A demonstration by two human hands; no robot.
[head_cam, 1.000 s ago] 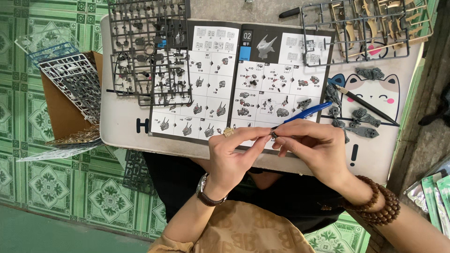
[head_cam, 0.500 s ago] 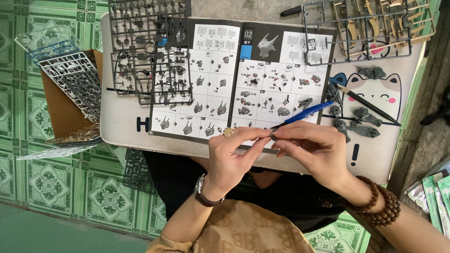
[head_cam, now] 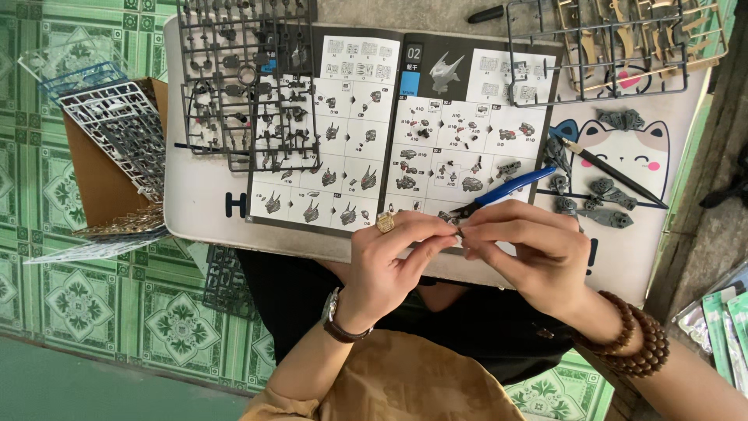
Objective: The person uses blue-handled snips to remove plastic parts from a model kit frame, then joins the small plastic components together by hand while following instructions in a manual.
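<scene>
My left hand [head_cam: 389, 261], with a gold ring and a wristwatch, and my right hand [head_cam: 530, 253], with wooden bead bracelets, meet over the near edge of a small white table [head_cam: 199, 195]. Together their fingertips pinch a tiny dark grey model part [head_cam: 456, 228]. Just beyond it lie blue-handled nippers [head_cam: 510, 187] on an open instruction booklet [head_cam: 366, 125]. Dark grey part frames [head_cam: 245, 86] rest on the booklet's left page.
Several finished grey pieces [head_cam: 600, 203] and a black-handled tool [head_cam: 615, 173] lie on a cat picture at the right. A tan part frame [head_cam: 623, 43] sits at the back right. A cardboard box [head_cam: 101, 164] with more frames stands on the green tiled floor at the left.
Both hands have stayed together on the small part, with only slight finger movement. Nothing else has moved.
</scene>
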